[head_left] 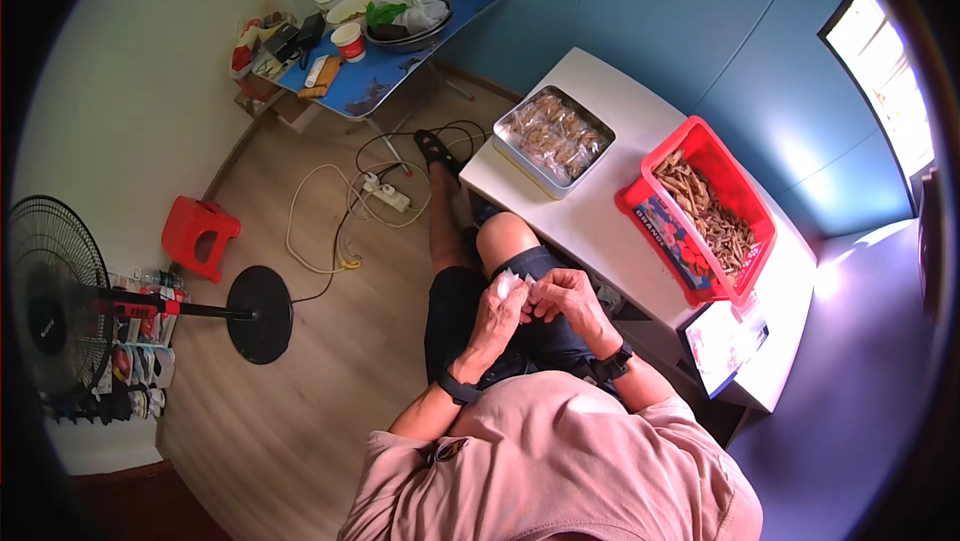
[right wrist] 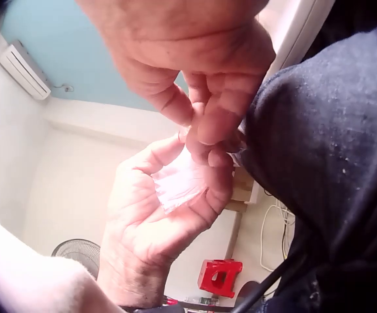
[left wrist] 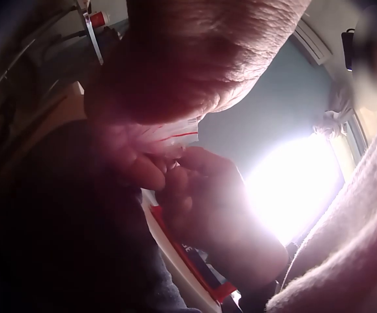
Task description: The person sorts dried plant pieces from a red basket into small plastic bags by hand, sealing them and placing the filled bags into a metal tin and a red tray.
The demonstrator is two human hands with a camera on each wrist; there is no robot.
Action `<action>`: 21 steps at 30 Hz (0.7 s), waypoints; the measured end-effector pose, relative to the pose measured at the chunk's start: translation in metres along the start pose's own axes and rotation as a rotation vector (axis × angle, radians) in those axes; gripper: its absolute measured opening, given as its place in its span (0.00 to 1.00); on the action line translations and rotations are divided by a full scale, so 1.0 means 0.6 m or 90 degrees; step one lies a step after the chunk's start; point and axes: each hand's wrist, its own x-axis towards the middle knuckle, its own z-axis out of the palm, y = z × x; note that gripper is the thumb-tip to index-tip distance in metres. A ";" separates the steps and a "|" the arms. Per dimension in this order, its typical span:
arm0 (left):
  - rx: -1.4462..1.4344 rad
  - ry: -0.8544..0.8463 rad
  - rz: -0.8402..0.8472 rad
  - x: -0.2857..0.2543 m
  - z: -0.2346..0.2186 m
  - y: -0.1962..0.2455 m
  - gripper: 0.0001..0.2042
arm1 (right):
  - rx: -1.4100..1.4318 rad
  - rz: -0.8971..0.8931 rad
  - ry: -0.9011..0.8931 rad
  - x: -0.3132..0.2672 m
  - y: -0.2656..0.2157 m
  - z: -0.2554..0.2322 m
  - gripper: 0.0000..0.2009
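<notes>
A small clear plastic bag [head_left: 508, 284] with a red line along its edge, seen as a bag [left wrist: 175, 134] in the left wrist view, is held over the lap. The left hand [head_left: 497, 319] grips it with curled fingers; in the right wrist view the bag [right wrist: 179, 186] lies against the palm of the left hand [right wrist: 169, 215]. Thumb and fingertips of the right hand [head_left: 574, 303] pinch at the bag's edge, touching the left fingertips. What the bag contains is hidden by the fingers.
On the white table [head_left: 590, 231] to the right stand a tin of wrapped packets [head_left: 560, 136] and a red basket [head_left: 690, 291] of brown dried pieces. A fan [head_left: 60, 311], a red stool [head_left: 200, 236] and cables [head_left: 320, 266] are at left; a cluttered blue table [head_left: 380, 86] stands behind.
</notes>
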 end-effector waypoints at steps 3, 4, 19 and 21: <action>-0.032 -0.019 0.002 -0.003 0.000 0.017 0.14 | -0.007 -0.007 0.011 0.005 0.004 0.002 0.10; 0.002 -0.051 0.021 0.000 -0.003 0.018 0.14 | -0.020 -0.006 0.012 0.004 0.004 0.005 0.10; -0.115 -0.069 -0.050 -0.012 -0.022 -0.002 0.11 | -0.030 0.014 -0.066 -0.005 -0.004 0.009 0.12; -0.114 -0.067 -0.046 -0.015 -0.024 -0.009 0.11 | -0.022 0.022 -0.059 -0.007 -0.007 0.011 0.12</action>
